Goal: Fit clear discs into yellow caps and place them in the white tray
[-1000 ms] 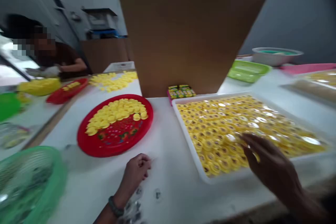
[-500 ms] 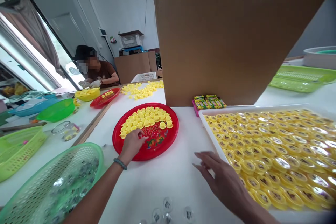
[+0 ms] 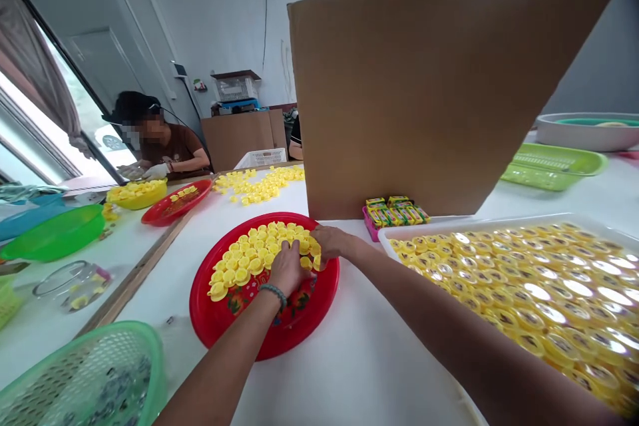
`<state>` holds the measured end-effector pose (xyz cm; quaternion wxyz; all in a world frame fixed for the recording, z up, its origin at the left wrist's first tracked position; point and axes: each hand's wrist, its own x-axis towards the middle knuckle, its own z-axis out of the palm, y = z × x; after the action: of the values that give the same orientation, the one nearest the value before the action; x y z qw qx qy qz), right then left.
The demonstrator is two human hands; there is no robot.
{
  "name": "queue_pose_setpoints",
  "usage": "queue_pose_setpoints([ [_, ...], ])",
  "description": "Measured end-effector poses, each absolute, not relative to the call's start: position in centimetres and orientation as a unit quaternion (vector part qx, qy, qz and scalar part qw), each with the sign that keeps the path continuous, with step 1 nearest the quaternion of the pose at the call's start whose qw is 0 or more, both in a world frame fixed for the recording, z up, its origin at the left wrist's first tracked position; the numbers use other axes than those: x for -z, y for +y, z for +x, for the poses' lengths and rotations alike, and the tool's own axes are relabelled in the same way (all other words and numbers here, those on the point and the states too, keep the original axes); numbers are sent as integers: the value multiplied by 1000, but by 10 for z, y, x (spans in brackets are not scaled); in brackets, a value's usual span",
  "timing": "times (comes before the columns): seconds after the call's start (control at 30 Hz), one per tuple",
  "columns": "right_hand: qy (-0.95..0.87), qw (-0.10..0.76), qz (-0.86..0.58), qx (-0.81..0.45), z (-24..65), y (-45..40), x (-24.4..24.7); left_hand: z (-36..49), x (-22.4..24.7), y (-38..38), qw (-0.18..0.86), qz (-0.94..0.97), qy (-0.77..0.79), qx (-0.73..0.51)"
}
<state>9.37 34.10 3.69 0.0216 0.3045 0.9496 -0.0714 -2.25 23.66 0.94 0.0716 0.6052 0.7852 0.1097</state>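
Both my hands are over a round red tray [image 3: 200,309] that holds many small yellow cup-shaped pieces [image 3: 254,249]. My left hand [image 3: 291,269], with a dark bracelet at its wrist, reaches to the pieces at the tray's right side, its fingers bent down among them. At the tray's right rim my right hand [image 3: 329,245] has its fingers curled against the outermost yellow pieces. Fingertips of both hands are partly hidden, so any grip is unclear. To the right, a white tray [image 3: 392,247] bears rows of yellow cups with clear, shiny tops [image 3: 499,273].
A brown cardboard sheet [image 3: 414,100] stands behind a pink box of small green-yellow packets [image 3: 397,213]. A green mesh basket [image 3: 157,359] is at the lower left, near a clear bowl [image 3: 74,286]. Beyond the wooden strip [image 3: 144,259], a gloved person [image 3: 172,146] works at a yellow bowl [image 3: 137,194].
My right hand has crossed from beside the white tray to the red tray's right rim. My left hand has moved right, to the yellow pieces there. The camera view has shifted.
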Motion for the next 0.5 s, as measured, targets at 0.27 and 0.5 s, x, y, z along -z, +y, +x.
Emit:
queue_pose_setpoints([
  [0.27,951,97,275,106,87,342,-33,-42,-4,234,92,641,749,-138],
  [0.5,950,120,275,90,84,336,-29,-55,-14,236,96,622,773,-78],
])
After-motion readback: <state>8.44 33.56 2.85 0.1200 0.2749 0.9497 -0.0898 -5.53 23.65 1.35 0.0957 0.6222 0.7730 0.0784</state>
